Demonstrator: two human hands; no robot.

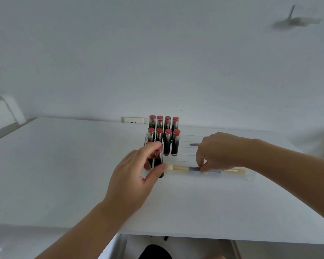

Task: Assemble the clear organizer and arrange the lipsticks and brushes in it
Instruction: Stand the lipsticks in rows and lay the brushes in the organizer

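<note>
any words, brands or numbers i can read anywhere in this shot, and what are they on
Nothing here can be read.
Lipsticks standing in the clear organizer: pale lettering runs down each dark tube, too small and blurred to read.
Lipstick gripped by the left hand: the same kind of print, unreadable.
Brush under the right hand: no lettering visible.
Wall socket: no readable marking.

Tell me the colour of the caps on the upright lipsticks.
Coral red tops on the lipsticks, over dark bodies; shown in the head view.

Left hand [138, 171] curls in a grip; right hand [219, 150] pinches downward, both forearms extended.
</note>
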